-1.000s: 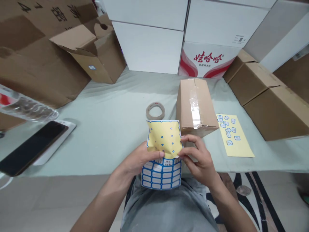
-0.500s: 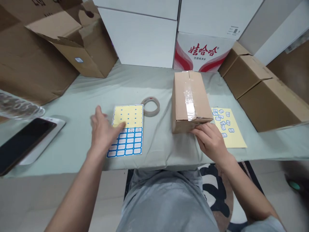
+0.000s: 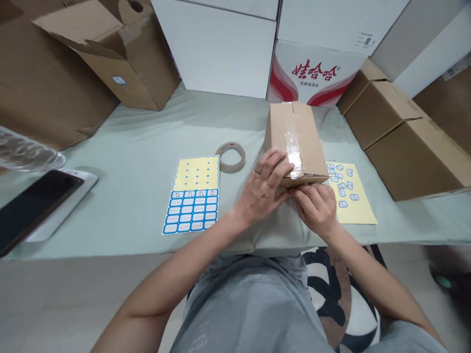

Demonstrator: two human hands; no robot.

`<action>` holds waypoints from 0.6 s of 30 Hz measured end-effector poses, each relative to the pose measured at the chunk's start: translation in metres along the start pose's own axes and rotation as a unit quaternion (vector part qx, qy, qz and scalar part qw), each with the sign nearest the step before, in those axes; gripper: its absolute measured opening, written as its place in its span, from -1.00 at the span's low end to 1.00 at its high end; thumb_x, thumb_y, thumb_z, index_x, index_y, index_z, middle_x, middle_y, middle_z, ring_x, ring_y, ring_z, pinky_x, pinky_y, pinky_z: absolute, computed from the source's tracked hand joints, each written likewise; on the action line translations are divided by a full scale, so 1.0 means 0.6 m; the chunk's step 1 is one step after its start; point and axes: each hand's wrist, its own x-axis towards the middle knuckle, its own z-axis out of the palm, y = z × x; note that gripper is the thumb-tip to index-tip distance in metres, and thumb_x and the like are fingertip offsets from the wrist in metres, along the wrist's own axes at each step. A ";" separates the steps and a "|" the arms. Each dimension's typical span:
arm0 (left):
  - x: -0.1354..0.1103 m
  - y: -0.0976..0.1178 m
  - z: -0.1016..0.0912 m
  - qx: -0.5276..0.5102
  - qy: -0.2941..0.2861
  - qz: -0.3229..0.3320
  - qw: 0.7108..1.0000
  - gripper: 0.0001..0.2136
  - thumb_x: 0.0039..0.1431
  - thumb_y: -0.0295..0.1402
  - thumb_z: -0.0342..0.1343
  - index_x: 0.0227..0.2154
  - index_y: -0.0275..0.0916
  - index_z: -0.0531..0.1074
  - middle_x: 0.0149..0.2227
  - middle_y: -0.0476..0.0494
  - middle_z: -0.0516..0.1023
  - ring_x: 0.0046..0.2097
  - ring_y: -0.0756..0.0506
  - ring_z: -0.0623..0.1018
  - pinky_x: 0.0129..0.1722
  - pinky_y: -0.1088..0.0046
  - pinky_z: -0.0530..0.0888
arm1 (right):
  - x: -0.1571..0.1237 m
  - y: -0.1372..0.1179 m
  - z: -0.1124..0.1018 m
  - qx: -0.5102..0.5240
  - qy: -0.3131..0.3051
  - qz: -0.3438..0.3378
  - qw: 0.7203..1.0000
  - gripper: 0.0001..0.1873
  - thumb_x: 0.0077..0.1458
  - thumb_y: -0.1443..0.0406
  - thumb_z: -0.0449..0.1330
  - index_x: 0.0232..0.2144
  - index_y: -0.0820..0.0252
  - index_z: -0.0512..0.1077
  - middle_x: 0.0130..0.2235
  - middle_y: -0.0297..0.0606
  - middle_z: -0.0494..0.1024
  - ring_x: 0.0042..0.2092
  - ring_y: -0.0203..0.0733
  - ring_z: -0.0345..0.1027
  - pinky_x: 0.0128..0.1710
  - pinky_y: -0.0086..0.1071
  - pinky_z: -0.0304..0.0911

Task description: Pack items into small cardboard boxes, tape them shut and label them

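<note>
A taped cardboard box (image 3: 294, 142) stands on the pale green cloth, with a strip of clear tape across its top. My left hand (image 3: 263, 189) lies against the box's near left side, fingers spread over it. My right hand (image 3: 314, 208) presses its fingertips to the box's near end, close to the left hand. Anything small under those fingertips is hidden. Left of the box lie a blue-and-white label sheet (image 3: 191, 196) with a yellow upper part and a roll of packing tape (image 3: 230, 158), neither touched by a hand.
A yellow backing sheet (image 3: 351, 193) with several scattered labels lies right of the box. A phone (image 3: 35, 206) on a white pad sits at left, beside a clear plastic bag (image 3: 25, 152). Stacked white cartons (image 3: 221, 44) and brown boxes (image 3: 405, 132) line the cloth's far side.
The label sheet has gone from my hands to lying flat on the cloth. My left hand has moved right, off the sheet and onto the box. My right hand has stayed at the box's near end.
</note>
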 end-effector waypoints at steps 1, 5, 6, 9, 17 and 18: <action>-0.001 -0.001 0.004 -0.007 0.007 -0.002 1.000 -0.49 0.23 -0.30 0.12 0.18 -0.21 0.10 0.23 -0.38 0.24 0.35 -0.31 0.14 0.29 -0.01 0.20 | -0.002 0.000 0.004 0.003 0.007 0.002 1.000 -0.82 0.23 0.38 0.12 -0.21 0.03 0.49 -0.25 -0.24 0.60 -0.23 -0.15 0.36 -0.21 -0.23 0.18; -0.005 -0.003 0.009 -0.027 0.021 -0.016 0.999 -0.57 0.26 -0.34 0.06 0.15 -0.18 0.12 0.23 -0.35 0.25 0.36 -0.28 0.13 0.30 0.00 0.19 | -0.011 0.004 0.015 0.019 0.043 0.017 0.999 -0.84 0.19 0.36 0.17 -0.22 0.00 0.47 -0.25 -0.25 0.55 -0.23 -0.17 0.36 -0.20 -0.25 0.20; -0.005 -0.002 0.009 -0.033 0.018 -0.019 0.999 -0.58 0.27 -0.32 0.05 0.15 -0.17 0.12 0.23 -0.34 0.25 0.36 -0.27 0.13 0.30 0.00 0.18 | -0.012 0.007 0.016 0.021 0.055 0.025 0.998 -0.84 0.18 0.36 0.18 -0.20 0.00 0.46 -0.24 -0.25 0.52 -0.23 -0.16 0.36 -0.20 -0.25 0.21; -0.005 -0.002 0.009 -0.039 0.012 -0.022 0.999 -0.59 0.28 -0.29 0.04 0.14 -0.16 0.12 0.23 -0.33 0.26 0.36 -0.27 0.13 0.30 0.00 0.17 | -0.012 0.018 0.018 0.004 0.122 0.063 0.991 -0.68 0.11 0.29 0.27 -0.07 0.00 0.36 -0.15 -0.16 0.38 -0.13 -0.05 0.33 -0.14 -0.17 0.25; 0.001 0.008 -0.003 -0.030 0.017 -0.028 0.999 -0.53 0.20 -0.41 0.06 0.15 -0.16 0.11 0.21 -0.33 0.23 0.34 -0.30 0.15 0.27 -0.01 0.22 | -0.034 -0.052 0.035 0.147 0.153 0.340 0.916 -0.13 0.17 0.16 0.21 0.35 0.05 -0.19 0.22 0.13 0.10 0.21 0.16 0.16 0.00 0.00 0.30; 0.002 0.013 -0.006 -0.033 0.017 -0.038 0.999 -0.53 0.19 -0.40 0.07 0.14 -0.17 0.12 0.21 -0.34 0.23 0.33 -0.30 0.15 0.27 -0.01 0.22 | -0.039 -0.073 0.042 0.183 0.131 0.358 0.906 -0.06 0.15 0.17 0.22 0.37 0.05 -0.27 0.28 0.14 0.02 0.29 0.19 0.04 0.09 0.07 0.24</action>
